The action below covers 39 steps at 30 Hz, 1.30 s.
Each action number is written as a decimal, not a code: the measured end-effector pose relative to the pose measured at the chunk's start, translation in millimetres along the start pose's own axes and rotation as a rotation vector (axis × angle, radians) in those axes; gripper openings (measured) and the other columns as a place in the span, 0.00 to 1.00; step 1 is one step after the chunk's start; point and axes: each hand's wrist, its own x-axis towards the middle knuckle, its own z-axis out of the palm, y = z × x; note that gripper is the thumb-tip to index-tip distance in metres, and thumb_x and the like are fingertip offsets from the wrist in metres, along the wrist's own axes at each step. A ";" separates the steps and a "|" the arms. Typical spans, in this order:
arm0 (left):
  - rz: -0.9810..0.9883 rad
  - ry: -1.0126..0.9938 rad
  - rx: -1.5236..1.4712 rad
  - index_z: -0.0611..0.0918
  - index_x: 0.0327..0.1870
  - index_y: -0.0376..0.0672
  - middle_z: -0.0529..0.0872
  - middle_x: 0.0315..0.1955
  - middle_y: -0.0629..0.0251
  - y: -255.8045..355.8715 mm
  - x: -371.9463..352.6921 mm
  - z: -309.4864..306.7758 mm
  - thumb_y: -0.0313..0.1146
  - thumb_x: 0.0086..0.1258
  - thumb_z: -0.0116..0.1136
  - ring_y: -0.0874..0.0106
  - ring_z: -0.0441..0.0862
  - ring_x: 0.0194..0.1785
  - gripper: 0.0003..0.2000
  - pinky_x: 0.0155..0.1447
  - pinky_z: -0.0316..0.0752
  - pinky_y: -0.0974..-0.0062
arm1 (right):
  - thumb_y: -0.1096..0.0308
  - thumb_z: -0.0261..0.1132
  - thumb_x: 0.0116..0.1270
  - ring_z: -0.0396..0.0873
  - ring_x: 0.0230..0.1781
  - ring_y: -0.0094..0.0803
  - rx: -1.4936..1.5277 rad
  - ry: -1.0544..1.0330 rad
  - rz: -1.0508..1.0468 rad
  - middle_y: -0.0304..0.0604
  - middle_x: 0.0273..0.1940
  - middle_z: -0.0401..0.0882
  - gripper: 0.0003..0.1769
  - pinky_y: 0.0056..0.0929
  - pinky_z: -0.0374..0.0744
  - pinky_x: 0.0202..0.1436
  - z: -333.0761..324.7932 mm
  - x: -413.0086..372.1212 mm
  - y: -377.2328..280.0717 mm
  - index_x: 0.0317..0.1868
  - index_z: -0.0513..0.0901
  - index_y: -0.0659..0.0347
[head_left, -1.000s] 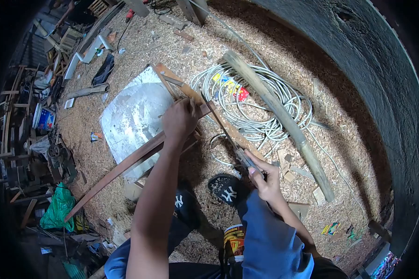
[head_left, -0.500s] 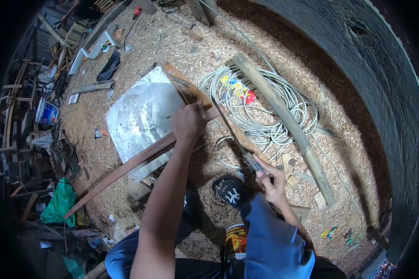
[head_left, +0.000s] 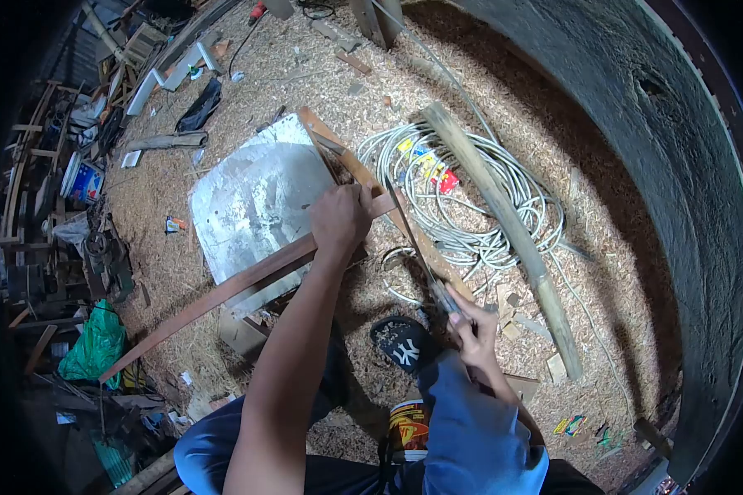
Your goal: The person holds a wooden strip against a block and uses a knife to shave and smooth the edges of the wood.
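Note:
My left hand (head_left: 341, 219) is closed around a long reddish-brown wooden strip (head_left: 231, 285), near its upper right end, and presses it down. Beneath that end lies an orange-brown board (head_left: 357, 167) running diagonally. My right hand (head_left: 473, 332) grips the handle of a thin, dark-bladed handsaw (head_left: 421, 243), seen almost edge-on. Its blade crosses the strip just right of my left fist and appears to touch it; how deep any cut goes I cannot make out. A worn pale metal-like sheet (head_left: 252, 198) lies left of the hand, partly under the strip.
A coil of grey cable (head_left: 487, 231) lies to the right with a round wooden pole (head_left: 504, 194) across it. A dark wall (head_left: 660, 165) curves along the right. Scrap and a green bag (head_left: 95, 346) crowd the left. A printed bucket (head_left: 409, 429) stands between my legs.
The view has shifted slightly. The handsaw has drawn back a little toward me, its tip now lower across the strip. My left hand keeps its hold on the strip.

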 end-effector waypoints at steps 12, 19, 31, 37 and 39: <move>0.026 0.077 0.077 0.87 0.25 0.39 0.87 0.27 0.46 -4.8 6.3 13.2 0.48 0.76 0.52 0.49 0.86 0.31 0.24 0.40 0.81 0.52 | 0.72 0.55 0.77 0.63 0.19 0.15 0.036 0.000 -0.089 0.31 0.23 0.72 0.23 0.19 0.62 0.25 2.0 -0.5 12.5 0.70 0.76 0.65; -0.042 0.033 0.002 0.88 0.26 0.37 0.86 0.25 0.45 -6.5 16.1 11.4 0.49 0.76 0.51 0.46 0.85 0.30 0.25 0.40 0.80 0.51 | 0.73 0.55 0.76 0.64 0.22 0.16 -0.058 0.018 -0.123 0.32 0.24 0.72 0.22 0.19 0.64 0.27 2.9 20.5 4.5 0.68 0.78 0.66; 0.207 0.058 0.072 0.87 0.22 0.41 0.86 0.24 0.51 -12.7 8.8 15.3 0.47 0.76 0.52 0.52 0.85 0.42 0.24 0.50 0.75 0.50 | 0.69 0.56 0.78 0.64 0.21 0.15 -0.008 0.005 -0.057 0.31 0.24 0.74 0.23 0.18 0.63 0.27 -4.6 -10.4 -4.5 0.69 0.77 0.65; 0.006 0.111 0.061 0.87 0.22 0.40 0.86 0.24 0.48 -1.0 14.0 20.6 0.48 0.76 0.51 0.49 0.85 0.36 0.25 0.51 0.76 0.51 | 0.70 0.54 0.78 0.62 0.21 0.14 -0.004 0.006 -0.054 0.29 0.22 0.71 0.23 0.19 0.61 0.27 -4.1 -9.7 -2.4 0.70 0.76 0.64; -0.106 0.064 0.041 0.87 0.22 0.40 0.86 0.24 0.48 -1.8 15.0 21.1 0.48 0.76 0.50 0.49 0.85 0.35 0.25 0.51 0.76 0.51 | 0.70 0.55 0.78 0.62 0.21 0.15 0.060 0.002 -0.033 0.30 0.22 0.71 0.23 0.19 0.61 0.27 -3.3 -7.8 -4.1 0.70 0.76 0.64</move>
